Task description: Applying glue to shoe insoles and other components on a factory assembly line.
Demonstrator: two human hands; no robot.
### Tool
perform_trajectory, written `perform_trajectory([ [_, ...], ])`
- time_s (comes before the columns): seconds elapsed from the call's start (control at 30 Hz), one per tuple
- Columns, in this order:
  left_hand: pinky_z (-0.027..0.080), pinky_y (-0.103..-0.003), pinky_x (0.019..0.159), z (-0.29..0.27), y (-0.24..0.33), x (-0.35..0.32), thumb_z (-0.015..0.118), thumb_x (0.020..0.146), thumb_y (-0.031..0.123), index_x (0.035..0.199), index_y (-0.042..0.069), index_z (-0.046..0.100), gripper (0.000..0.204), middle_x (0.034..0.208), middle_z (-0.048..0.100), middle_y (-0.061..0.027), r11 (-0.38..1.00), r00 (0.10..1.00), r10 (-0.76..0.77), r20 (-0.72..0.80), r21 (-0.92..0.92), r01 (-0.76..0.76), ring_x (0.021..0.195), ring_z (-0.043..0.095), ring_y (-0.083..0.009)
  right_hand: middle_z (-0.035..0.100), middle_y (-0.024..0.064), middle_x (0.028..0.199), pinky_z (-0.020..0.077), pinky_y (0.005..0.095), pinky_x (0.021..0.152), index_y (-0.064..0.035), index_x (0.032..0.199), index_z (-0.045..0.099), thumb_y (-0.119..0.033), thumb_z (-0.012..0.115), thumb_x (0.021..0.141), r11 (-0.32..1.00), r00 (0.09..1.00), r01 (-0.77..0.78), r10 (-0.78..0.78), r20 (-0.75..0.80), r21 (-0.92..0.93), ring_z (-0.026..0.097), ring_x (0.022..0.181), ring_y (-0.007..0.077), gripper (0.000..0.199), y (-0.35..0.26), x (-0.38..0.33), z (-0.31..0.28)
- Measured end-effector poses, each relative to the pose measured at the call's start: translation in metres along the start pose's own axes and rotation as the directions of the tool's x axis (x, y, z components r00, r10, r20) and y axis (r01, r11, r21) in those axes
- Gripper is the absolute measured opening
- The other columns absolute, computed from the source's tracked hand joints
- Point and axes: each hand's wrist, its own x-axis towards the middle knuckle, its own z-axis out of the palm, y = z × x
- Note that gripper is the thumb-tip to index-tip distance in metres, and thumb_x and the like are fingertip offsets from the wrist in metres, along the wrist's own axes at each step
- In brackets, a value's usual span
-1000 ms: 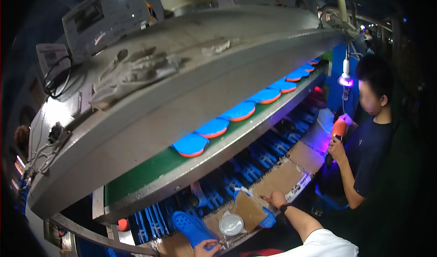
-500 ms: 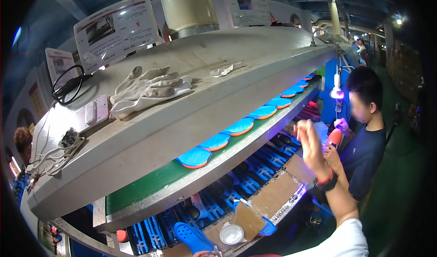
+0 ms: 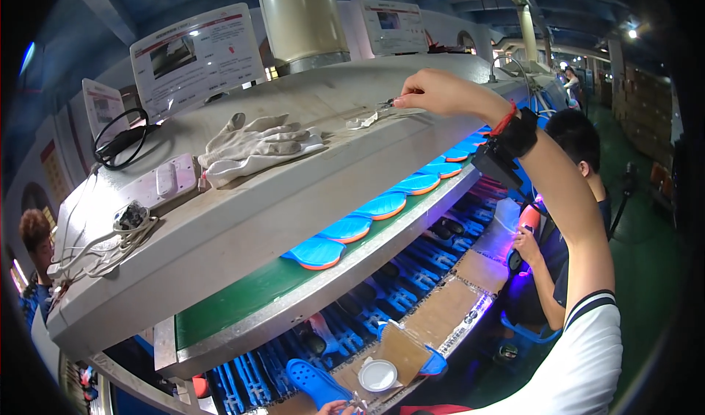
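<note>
My right hand (image 3: 437, 92) reaches over the top of the grey metal hood (image 3: 294, 172). Its thumb and fingers pinch a small dark thing (image 3: 385, 104), too small to name. Just below it lies a crumpled white scrap (image 3: 363, 121). At the lower edge, only the fingers of my left hand (image 3: 334, 408) show, closed at the heel end of a blue clog with holes (image 3: 312, 382). A small shiny piece (image 3: 358, 402) is beside those fingers. The rest of that hand is cut off.
Grey-white gloves (image 3: 257, 147), a power strip (image 3: 165, 182) and coiled cable (image 3: 132, 231) rest on the hood. Blue soles (image 3: 345, 229) line the green belt (image 3: 242, 301). A white bowl (image 3: 377, 376) stands on cardboard (image 3: 433, 316). A co-worker (image 3: 576, 143) holds an orange sole (image 3: 530, 215).
My right hand has swung up and left from beside the co-worker to the hood top, by the white scrap. My left hand and the clog stay at the lower edge.
</note>
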Motion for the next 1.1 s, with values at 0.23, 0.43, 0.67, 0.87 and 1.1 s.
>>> perform_trajectory([
  [0.23, 0.055, -0.028, 0.072, -0.008, -0.01, -0.006, 0.071, 0.079, 0.002, 0.103, -0.005, 0.062, 0.026, 0.089, 0.068, -0.0136, 0.998, 0.999, -0.034, 0.013, -0.057, 0.034, 0.079, 0.066, -0.0173, 0.049, 0.0074, 0.054, 0.034, 0.0357, 0.051, 0.003, 0.073, 0.066, -0.035, 0.064, 0.084, 0.999, 0.991, -0.04, 0.042, 0.124, -0.016, 0.042, 0.053, 0.0169, 0.04, -0.018, 0.016, -0.007],
  [0.43, 0.056, -0.03, 0.073, -0.009, -0.012, -0.004, 0.071, 0.079, 0.001, 0.103, -0.006, 0.06, 0.028, 0.09, 0.068, -0.0146, 0.998, 0.999, -0.052, 0.003, -0.017, 0.053, 0.079, 0.066, -0.0184, 0.053, 0.0071, 0.056, 0.0357, 0.0331, 0.051, 0.0012, 0.073, 0.069, -0.034, 0.066, 0.081, 0.999, 0.986, -0.036, 0.037, 0.16, -0.011, 0.045, 0.054, 0.015, 0.036, -0.02, 0.025, -0.004],
  [0.67, 0.055, -0.029, 0.074, -0.011, -0.008, -0.007, 0.071, 0.079, 0.003, 0.103, -0.005, 0.061, 0.027, 0.09, 0.068, -0.0132, 0.995, 0.995, -0.101, 0.021, -0.016, 0.101, 0.078, 0.066, -0.0174, 0.058, 0.0057, 0.059, 0.039, 0.0311, 0.055, -0.0003, 0.075, 0.071, -0.035, 0.068, 0.079, 0.994, 0.998, 0.0, -0.008, 0.066, 0.112, 0.049, 0.056, 0.0144, 0.035, -0.007, 0.026, 0.007],
  [0.87, 0.054, -0.026, 0.07, -0.015, -0.014, -0.007, 0.073, 0.078, 0.006, 0.102, -0.003, 0.063, 0.027, 0.087, 0.069, -0.0119, 0.998, 0.998, -0.061, 0.01, -0.027, 0.061, 0.076, 0.066, -0.0159, 0.051, 0.0023, 0.057, 0.034, 0.03, 0.049, -0.0025, 0.073, 0.071, -0.037, 0.067, 0.08, 0.997, 0.993, -0.051, 0.045, 0.107, 0.05, 0.044, 0.051, 0.0116, 0.036, -0.01, 0.024, -0.006],
  [1.1, 0.053, -0.026, 0.069, -0.015, -0.013, -0.002, 0.074, 0.078, 0.007, 0.102, -0.002, 0.064, 0.028, 0.086, 0.069, -0.0113, 0.998, 0.999, -0.032, 0.001, -0.05, 0.033, 0.076, 0.066, -0.0151, 0.045, -0.001, 0.056, 0.025, 0.0287, 0.043, -0.006, 0.075, 0.072, -0.04, 0.068, 0.078, 0.94, 0.901, -0.342, 0.325, 0.287, 0.009, 0.037, 0.047, 0.0104, 0.034, -0.025, 0.028, -0.014],
])
